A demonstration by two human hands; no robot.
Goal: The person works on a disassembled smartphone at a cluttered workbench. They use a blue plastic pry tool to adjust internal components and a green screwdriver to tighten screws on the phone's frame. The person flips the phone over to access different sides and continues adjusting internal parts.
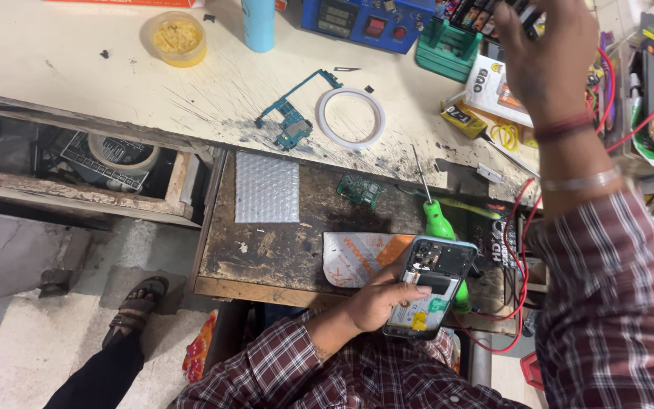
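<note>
While the left hand grips an opened phone, right hand fingers spread over tools

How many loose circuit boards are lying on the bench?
2: a long blue circuit board beside the white tape ring, and a small green circuit board near the green-handled screwdriver. Clutter may hide others.

**Materials and finishes on a phone repair bench**

A left hand holds an opened phone with glossy plastic edges and a matt battery label. A screwdriver has a shiny green plastic handle and a thin metal shaft. The pull-out board is rough, stained wood. Bubble wrap looks dimpled and silvery. The sleeves are checked woven cloth.
</note>
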